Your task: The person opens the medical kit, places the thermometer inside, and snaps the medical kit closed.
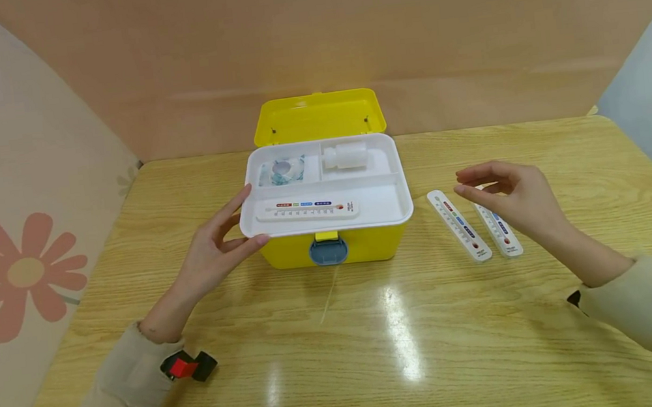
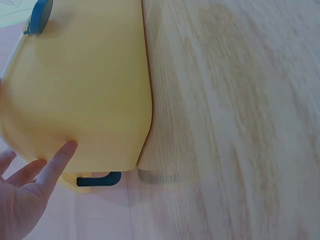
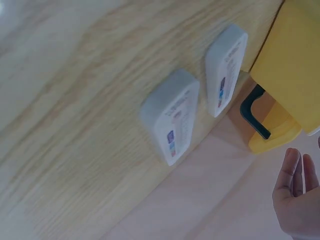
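Observation:
A yellow storage box (image 1: 359, 245) with a white tray (image 1: 382, 204) in its top stands on the table, lid raised. My left hand (image 1: 212, 244) is at the tray's left end, fingers spread and fairly straight against the rim and side. One white thermometer (image 1: 308, 210) lies in the tray's long front compartment. To the right of the box, my right hand (image 1: 514, 195) hovers with nothing in its lightly bent fingers. Below it lies a second thermometer (image 1: 499, 229), partly hidden by the hand, and beside that a third thermometer (image 1: 459, 225).
The tray's back left compartment holds a clear packet (image 1: 281, 170) with blue-green print. A white bottle (image 1: 347, 155) lies on its side in the back right one. The yellow lid (image 1: 317, 116) leans toward the wall behind. A blue-grey latch (image 1: 329, 252) hangs at the box's front.

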Available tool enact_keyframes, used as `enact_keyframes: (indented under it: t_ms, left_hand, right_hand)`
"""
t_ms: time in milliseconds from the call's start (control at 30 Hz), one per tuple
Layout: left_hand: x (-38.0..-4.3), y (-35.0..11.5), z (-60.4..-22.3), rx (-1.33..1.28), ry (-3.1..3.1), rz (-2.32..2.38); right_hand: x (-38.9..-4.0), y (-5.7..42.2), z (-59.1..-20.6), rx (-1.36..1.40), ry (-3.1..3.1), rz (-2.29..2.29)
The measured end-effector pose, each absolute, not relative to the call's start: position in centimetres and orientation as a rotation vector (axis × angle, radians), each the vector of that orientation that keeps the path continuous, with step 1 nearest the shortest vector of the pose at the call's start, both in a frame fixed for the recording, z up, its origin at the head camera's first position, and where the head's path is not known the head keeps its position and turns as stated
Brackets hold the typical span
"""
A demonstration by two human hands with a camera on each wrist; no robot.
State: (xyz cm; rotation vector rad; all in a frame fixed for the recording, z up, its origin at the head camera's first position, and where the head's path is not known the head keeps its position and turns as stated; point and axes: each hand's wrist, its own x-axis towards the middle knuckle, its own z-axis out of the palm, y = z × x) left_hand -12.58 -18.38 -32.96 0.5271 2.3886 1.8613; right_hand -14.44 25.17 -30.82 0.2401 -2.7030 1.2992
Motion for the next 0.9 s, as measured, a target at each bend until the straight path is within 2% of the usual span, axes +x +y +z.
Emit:
enact_keyframes:
  t_ms: [900]
  left_hand:
    - [-12.6,-18.4,-33.1,0.535,2.390,1.861]
  right_hand:
    - [-13.4,28.4,-33.3,0.161,-2.934,1.116]
